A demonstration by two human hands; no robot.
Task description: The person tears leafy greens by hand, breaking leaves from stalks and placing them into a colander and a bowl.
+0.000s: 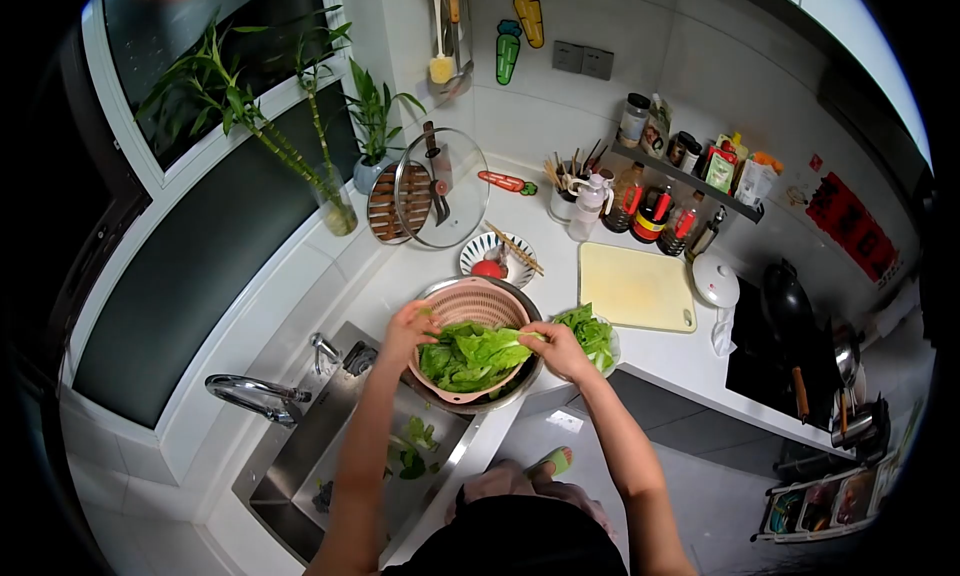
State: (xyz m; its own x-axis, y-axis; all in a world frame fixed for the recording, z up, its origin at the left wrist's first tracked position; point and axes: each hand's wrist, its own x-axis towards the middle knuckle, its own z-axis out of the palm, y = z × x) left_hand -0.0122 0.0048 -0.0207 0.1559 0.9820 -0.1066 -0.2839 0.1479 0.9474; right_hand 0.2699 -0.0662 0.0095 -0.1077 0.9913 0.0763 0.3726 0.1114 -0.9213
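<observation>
White, smooth counter (655,344) runs around the corner, and from far off I see a round pink basket (475,298) with little holes, sitting in a shiny metal bowl (500,405). Soft, wrinkly green leaves (474,360) lie in it between the hands, stretching side to side, with the right hand (552,348) pinching one end. By the basket's left edge, the left hand (408,328) curls, but I can't tell if it grips anything.

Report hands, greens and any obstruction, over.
Right hand pinching a leaf over the pink colander. Left hand by its left side, grip unclear. Greens heaped inside. Nothing visibly blocking either hand.
</observation>
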